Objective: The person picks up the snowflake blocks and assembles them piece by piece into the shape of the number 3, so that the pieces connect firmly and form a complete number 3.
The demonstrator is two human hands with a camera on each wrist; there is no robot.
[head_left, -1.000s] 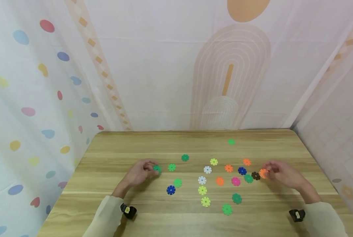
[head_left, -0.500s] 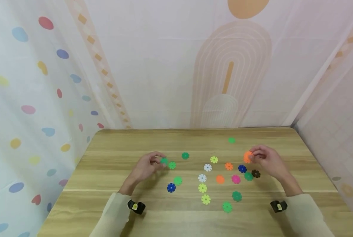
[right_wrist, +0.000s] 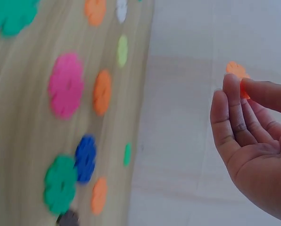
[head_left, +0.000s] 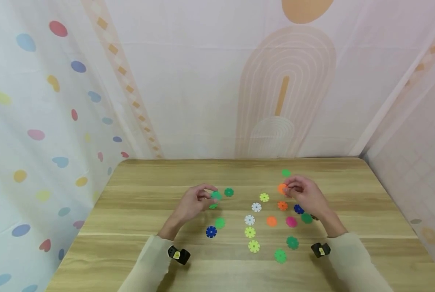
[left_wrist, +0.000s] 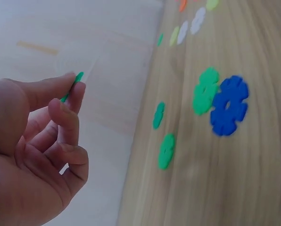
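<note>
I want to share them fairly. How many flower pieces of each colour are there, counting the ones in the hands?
Green plastic flower-shaped discs: 8
Orange discs: 4
Yellow discs: 3
White discs: 2
Blue discs: 2
Pink disc: 1
Dark brown disc: 1
Total: 21

A play corner: patterned fabric backdrop (head_left: pixel 210 81) encloses a wooden table (head_left: pixel 137 259) strewn with toy discs (head_left: pixel 254 246).

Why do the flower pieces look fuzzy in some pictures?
Right wrist view: the pink flower piece and its neighbours are smeared and soft; the right hand looks sharper. Left wrist view: the blue flower piece is fairly clear, the far ones blurry. Head view: even light, sharp pieces.
</note>
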